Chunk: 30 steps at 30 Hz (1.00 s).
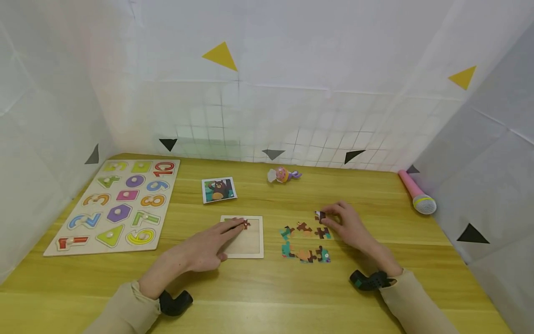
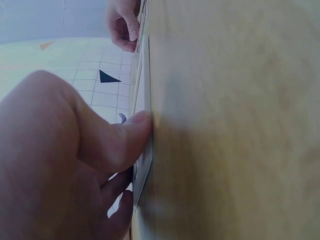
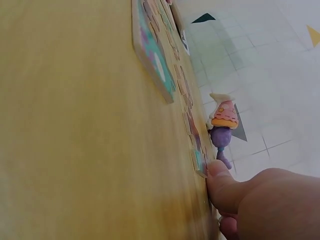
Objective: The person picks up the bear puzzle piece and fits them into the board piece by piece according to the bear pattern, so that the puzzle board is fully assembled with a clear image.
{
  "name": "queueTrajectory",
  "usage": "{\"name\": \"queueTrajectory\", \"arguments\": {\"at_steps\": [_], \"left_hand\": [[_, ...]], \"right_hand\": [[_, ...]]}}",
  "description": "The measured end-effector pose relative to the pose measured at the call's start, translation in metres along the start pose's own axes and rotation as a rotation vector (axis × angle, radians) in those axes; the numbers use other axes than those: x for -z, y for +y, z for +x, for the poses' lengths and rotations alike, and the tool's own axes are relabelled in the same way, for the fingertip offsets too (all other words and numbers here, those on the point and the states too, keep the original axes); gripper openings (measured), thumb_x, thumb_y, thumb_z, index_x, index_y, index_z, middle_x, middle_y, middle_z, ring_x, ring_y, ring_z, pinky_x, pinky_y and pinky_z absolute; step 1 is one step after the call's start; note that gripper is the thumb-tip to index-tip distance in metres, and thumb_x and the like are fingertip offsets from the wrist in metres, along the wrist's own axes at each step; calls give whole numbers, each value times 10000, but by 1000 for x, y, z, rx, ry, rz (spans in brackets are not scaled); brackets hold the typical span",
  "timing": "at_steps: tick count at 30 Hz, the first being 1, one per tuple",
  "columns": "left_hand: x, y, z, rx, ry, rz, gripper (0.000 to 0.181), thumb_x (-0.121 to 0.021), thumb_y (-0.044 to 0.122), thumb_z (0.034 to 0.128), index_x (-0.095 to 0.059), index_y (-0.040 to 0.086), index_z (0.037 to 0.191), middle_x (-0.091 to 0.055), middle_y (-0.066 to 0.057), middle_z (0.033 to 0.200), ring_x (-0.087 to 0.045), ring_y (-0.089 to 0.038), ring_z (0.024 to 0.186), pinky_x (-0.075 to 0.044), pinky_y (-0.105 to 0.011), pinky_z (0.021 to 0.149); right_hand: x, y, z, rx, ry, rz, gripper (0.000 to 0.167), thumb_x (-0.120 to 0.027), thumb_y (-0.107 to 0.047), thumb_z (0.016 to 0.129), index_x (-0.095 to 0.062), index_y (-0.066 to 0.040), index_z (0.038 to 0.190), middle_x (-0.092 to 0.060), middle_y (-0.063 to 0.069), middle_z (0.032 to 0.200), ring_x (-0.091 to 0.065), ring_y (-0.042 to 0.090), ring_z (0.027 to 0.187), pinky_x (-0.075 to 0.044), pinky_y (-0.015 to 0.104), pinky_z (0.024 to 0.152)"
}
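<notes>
- While looking down at the tabletop (image 1: 292,301), saw right hand (image 1: 349,227) bent at a dark puzzle piece (image 1: 319,216), thumb and fingers drawn together on its right side; took this for a pinch, but could not tell whether lifted or resting on wood.
- Placed that piece just beyond a teal-edged piece (image 1: 323,233) and other loose pieces (image 1: 305,255), right of the wooden tray (image 1: 261,241).
- Found left hand (image 1: 204,250) laid over the tray, fingers straight, fingertips at a brown piece (image 1: 246,225) near its far rim; noted thumb apart, touching the tray's near left edge.
- Judged pieces light, stiff and thin, probably slippery on printed faces; reckoned narrow knobs the likeliest spots to chip.
- Favoured a hold by opposite side edges, across the solid body, clear of knobs.
- Guessed tray light too, apt to slide; preferred steadying by the rim.
- Logged farther back: bear card (image 1: 219,189), toy figure (image 1: 283,175); at far left, number board (image 1: 51,250); at far right, microphone (image 1: 413,189).
</notes>
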<state>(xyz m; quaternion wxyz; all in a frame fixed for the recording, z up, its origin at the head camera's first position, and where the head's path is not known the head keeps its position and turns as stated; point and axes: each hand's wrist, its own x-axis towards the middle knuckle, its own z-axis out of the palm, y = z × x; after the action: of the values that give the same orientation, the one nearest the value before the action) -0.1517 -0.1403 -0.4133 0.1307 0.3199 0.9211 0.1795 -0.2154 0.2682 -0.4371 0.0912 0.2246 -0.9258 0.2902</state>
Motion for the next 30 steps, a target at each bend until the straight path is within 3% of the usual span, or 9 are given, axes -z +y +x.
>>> {"name": "queueTrajectory", "arguments": {"at_steps": [14,30], "left_hand": [[0,0,-1,2,-4,1,749,-564,69,928,-240,126,1601,-142,-3,1682,-213,-284,1521,-327,-522,1179],[0,0,0,-11,-1,16,746,-562,69,924,-245,114,1598,-153,-15,1680,-216,-294,1520,-308,-527,1189]], "right_hand": [[-1,3,-2,-7,14,8,207,-713,-125,928,-681,6,1085,-603,104,998,-575,246,929,-502,408,809],[-2,4,-2,-13,41,-15,219,-666,-127,964,-672,17,1129,-640,131,1031,-595,310,990,-480,488,866]]}}
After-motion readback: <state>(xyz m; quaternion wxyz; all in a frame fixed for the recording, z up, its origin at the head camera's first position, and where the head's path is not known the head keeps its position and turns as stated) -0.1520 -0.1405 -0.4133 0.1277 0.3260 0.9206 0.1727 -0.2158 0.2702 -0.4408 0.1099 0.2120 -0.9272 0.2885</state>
